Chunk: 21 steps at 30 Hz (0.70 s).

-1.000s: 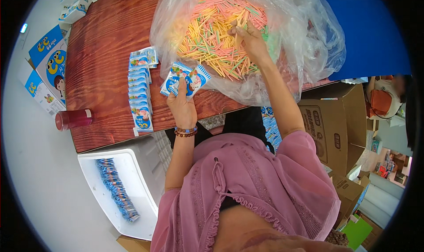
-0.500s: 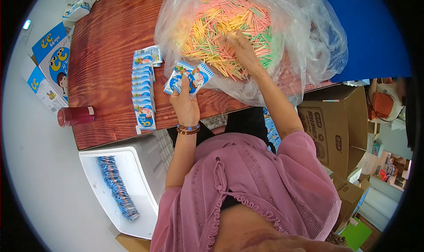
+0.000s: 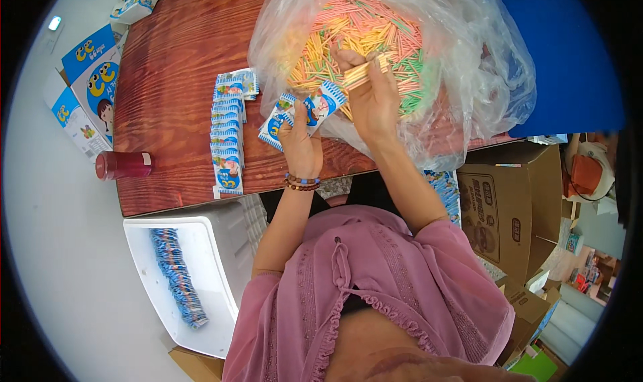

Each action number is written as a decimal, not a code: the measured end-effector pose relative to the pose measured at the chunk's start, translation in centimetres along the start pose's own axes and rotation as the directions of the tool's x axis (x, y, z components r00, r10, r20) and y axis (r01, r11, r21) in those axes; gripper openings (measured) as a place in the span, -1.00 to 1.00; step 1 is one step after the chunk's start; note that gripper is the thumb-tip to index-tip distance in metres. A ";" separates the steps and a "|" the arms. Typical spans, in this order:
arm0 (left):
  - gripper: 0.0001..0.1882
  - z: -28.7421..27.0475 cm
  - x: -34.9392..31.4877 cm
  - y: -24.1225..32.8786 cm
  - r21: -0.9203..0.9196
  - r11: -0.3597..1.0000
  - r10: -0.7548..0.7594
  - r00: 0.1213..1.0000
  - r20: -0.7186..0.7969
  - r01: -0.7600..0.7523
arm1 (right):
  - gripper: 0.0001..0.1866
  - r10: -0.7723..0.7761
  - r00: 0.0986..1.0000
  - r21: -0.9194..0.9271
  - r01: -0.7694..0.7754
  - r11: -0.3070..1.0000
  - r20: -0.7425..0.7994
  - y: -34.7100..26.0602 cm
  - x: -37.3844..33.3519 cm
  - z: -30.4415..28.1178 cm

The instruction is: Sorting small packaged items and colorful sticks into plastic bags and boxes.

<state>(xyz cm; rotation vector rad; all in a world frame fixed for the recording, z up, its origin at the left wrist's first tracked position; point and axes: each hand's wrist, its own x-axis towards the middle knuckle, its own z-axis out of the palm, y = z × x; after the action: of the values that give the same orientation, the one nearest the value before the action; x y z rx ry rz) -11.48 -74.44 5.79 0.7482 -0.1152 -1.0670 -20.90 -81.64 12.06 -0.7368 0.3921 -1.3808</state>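
Observation:
My left hand (image 3: 302, 141) is closed on small blue-and-white packets (image 3: 324, 105), fanned out just short of the large clear plastic bag. In my right hand (image 3: 374, 94) is a small bundle of thin yellow and pinkish sticks (image 3: 365, 74), gripped between thumb and fingers. One end of the bundle is close to the upper edge of a packet; whether they touch I cannot tell. Beneath and beyond my right hand, the open bag (image 3: 479, 80) holds a heap of pink, yellow and green sticks (image 3: 395, 30).
Left of my hands, an overlapping row of packets (image 3: 228, 137) lies on the red wooden table (image 3: 174, 67). A reddish jar (image 3: 126, 165) stands at its left edge. Below is a white bin (image 3: 211, 275) with a line of packets inside. Cardboard boxes (image 3: 512, 204) stand at right.
My right hand has come out of the heap toward the left hand, bringing a bundle of sticks. The left hand still grips the packets, now turned slightly. The whole view has shifted a little.

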 end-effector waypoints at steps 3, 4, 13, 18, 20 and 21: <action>-0.83 0.1 -0.6 0.3 -0.018 1.000 0.015 1.000 0.003 -0.015 | -0.78 -0.052 0.999 0.010 0.052 0.999 -0.002 1.0 -1.6 1.9; -0.83 0.0 -0.6 0.3 -0.019 1.000 0.018 1.000 0.001 -0.018 | -0.78 -0.050 0.999 0.012 0.050 0.999 0.000 1.5 -1.7 2.0; -0.78 -0.8 -0.6 0.5 -0.043 0.994 0.099 0.995 0.018 -0.098 | -0.72 -0.030 0.999 -0.098 0.033 0.995 0.035 2.9 -3.3 1.9; -0.75 -1.7 0.2 0.8 -0.160 0.983 0.114 0.987 0.117 -0.094 | -0.67 -0.074 0.938 -0.562 0.265 0.784 0.338 3.4 -3.4 1.7; -0.73 -1.8 0.2 0.9 -0.189 0.979 0.101 0.988 0.118 -0.077 | -0.63 -0.059 0.937 -0.612 0.270 0.744 0.343 3.5 -3.4 1.3; -0.70 -1.8 0.3 1.1 -0.216 0.975 0.080 0.989 0.123 -0.052 | -0.59 -0.047 0.939 -0.662 0.276 0.697 0.342 3.5 -3.4 1.2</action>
<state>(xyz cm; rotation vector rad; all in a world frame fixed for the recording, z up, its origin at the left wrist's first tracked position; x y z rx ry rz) -9.79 -73.48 5.02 0.4778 -0.1350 -1.0458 -18.15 -78.00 9.99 -1.6394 0.6350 -1.2389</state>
